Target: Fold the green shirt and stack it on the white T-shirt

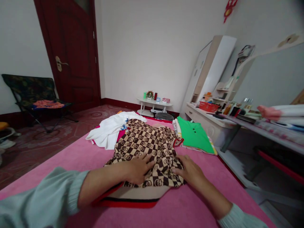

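Note:
A brown and beige checked garment [144, 142] with a round repeated print lies spread on the pink bed cover [199, 202]. Its near edge shows a plain beige panel with black and red trim. My left hand [139, 167] rests flat on the lower middle of the cloth, fingers spread. At the garment's right edge, my right hand [191, 171] lies with fingers stretched over the fabric. Neither hand is gripping the cloth.
White clothes [111, 128] lie loosely at the far left of the bed. A folded green garment [196, 134] tops a pile on the right. Beyond stand a low white table [154, 103], a dresser [213, 118] and a folding chair [30, 91].

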`<control>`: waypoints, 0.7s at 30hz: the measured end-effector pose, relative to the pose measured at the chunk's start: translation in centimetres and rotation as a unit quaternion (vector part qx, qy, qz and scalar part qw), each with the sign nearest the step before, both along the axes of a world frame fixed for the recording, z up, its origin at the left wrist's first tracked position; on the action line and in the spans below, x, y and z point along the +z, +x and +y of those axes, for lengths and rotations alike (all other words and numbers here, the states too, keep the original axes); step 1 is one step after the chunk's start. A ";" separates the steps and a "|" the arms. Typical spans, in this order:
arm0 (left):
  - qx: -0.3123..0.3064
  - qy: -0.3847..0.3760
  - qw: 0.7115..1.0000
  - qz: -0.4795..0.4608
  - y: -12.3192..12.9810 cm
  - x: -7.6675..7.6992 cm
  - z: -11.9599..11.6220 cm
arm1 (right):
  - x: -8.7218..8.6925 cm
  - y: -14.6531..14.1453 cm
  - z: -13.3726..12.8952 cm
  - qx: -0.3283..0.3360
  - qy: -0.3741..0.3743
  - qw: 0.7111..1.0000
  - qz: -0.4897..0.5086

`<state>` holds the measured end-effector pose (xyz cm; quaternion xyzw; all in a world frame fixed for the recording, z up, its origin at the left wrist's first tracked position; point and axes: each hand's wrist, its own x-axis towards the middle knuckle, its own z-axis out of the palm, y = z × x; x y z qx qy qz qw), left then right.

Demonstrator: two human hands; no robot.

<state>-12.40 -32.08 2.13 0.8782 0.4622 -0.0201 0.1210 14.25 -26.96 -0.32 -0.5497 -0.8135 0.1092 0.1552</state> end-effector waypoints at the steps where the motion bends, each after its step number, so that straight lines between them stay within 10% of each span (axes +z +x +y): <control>1: -0.035 0.016 0.998 -0.040 -0.2 0.2 -1.2 | -0.6 0.6 -0.6 0.016 0.006 0.999 0.044; 9: -0.052 -0.015 0.989 -0.138 -1.0 2.1 -5.2 | 1.5 3.1 -3.7 0.069 -0.087 0.976 0.185; 16: -0.056 -0.405 0.912 -0.034 0.6 5.3 0.8 | 4.8 4.0 -5.5 0.140 -0.339 0.929 0.053; 18: -0.013 -0.322 0.945 -0.058 1.5 4.7 3.9 | 4.7 4.0 -3.7 0.144 -0.324 0.934 0.037; 21: 0.087 0.013 0.990 -0.109 2.5 1.8 8.2 | 3.8 4.2 1.2 0.086 -0.147 0.984 0.054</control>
